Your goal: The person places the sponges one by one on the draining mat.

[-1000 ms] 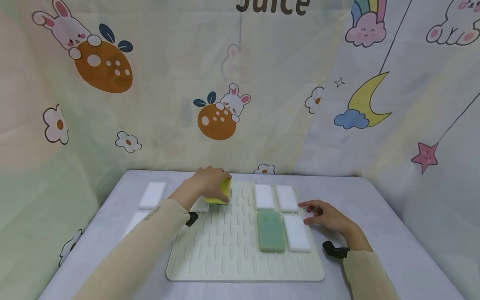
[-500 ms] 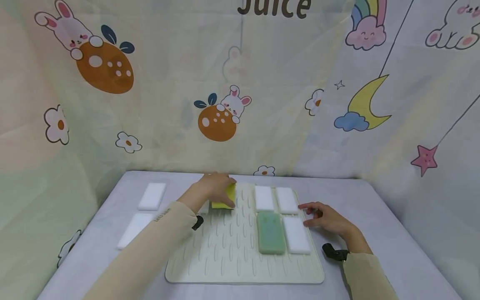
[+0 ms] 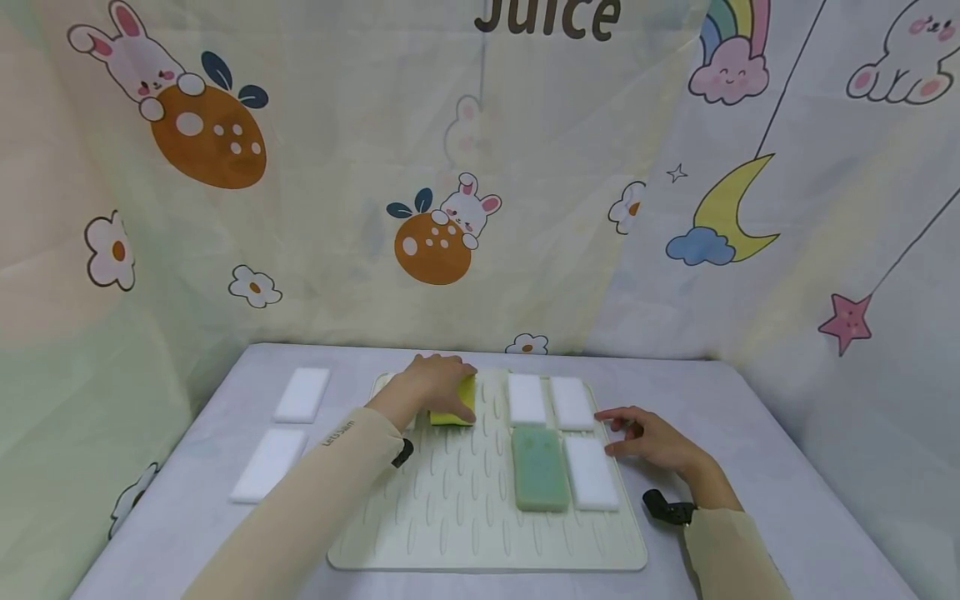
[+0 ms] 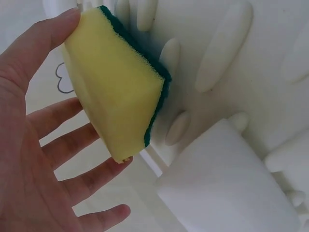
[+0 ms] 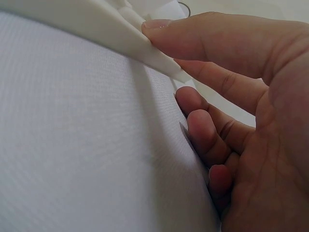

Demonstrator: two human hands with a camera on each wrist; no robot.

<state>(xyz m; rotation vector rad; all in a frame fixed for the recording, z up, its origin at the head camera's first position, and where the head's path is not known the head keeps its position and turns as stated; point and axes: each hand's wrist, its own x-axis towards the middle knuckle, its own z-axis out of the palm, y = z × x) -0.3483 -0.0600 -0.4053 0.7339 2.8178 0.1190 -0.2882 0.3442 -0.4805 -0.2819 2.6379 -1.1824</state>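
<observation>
My left hand [image 3: 429,387] holds a yellow sponge [image 4: 116,82] with a dark green scouring layer, thumb on one side and fingers on the other. The sponge is at the back of a cream ridged mat [image 3: 450,525], its green side toward the mat. Beside it in the left wrist view is a white rectangular block [image 4: 222,179], mostly hidden in the head view. My right hand [image 3: 651,437] is at the mat's right edge; in the right wrist view its thumb [image 5: 193,36] touches the rim, while the other fingers bend loosely near the white cloth.
On the mat's right half lie white blocks at the back [image 3: 527,400] and far right [image 3: 591,473], with a green block [image 3: 540,469] among them. Two more white blocks, one back [image 3: 302,395] and one nearer [image 3: 268,465], lie left of the mat. A printed curtain [image 3: 337,208] hangs behind.
My left hand has moved a little to the right and nearer with the sponge. The nearer white block at the left has come more into view. My right hand stays at the mat's edge.
</observation>
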